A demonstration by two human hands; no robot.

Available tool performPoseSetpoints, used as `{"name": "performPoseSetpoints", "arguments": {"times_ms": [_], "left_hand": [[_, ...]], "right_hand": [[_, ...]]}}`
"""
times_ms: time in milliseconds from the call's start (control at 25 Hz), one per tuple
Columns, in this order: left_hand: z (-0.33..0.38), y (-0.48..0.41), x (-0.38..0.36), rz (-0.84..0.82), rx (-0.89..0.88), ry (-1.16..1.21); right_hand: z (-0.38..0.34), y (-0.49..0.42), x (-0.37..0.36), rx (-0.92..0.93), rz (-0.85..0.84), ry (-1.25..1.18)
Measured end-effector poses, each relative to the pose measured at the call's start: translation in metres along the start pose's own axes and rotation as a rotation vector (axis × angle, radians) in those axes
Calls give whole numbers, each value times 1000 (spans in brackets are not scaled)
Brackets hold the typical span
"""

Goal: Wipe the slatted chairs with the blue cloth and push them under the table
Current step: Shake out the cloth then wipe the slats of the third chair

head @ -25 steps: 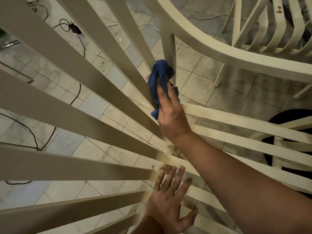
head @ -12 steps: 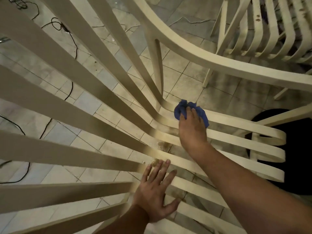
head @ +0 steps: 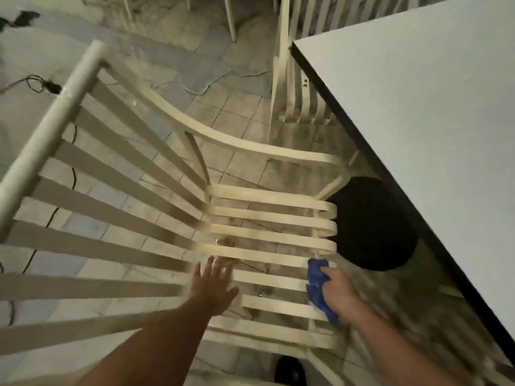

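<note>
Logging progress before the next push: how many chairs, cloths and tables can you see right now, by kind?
Slatted chairs: 2, the near chair and the second chair beyond it; legs at the top edge may belong to a third.
Cloths: 1, the blue cloth, gripped by the right hand.
Tables: 1, the table.
Total: 4.

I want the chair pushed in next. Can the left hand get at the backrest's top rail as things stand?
Probably yes: the left hand is open and empty, and the top rail stands bare on its side, with nothing across the backrest slats between.
</note>
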State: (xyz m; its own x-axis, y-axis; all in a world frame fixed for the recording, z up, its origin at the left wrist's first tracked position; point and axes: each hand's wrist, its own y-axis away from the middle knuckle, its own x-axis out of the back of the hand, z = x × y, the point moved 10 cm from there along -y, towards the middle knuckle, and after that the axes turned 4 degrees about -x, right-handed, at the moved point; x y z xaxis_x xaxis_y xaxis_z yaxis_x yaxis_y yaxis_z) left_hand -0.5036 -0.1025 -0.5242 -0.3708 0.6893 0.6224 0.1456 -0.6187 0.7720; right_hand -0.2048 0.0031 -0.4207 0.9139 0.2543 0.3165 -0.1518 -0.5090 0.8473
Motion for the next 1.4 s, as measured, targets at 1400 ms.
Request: {"name": "performPoseSetpoints", "arguments": {"times_ms": [1400], "left_hand": [[29,414,344,-165,-739,1175]], "right_hand": [[-135,491,7,610,121,-1021]]}}
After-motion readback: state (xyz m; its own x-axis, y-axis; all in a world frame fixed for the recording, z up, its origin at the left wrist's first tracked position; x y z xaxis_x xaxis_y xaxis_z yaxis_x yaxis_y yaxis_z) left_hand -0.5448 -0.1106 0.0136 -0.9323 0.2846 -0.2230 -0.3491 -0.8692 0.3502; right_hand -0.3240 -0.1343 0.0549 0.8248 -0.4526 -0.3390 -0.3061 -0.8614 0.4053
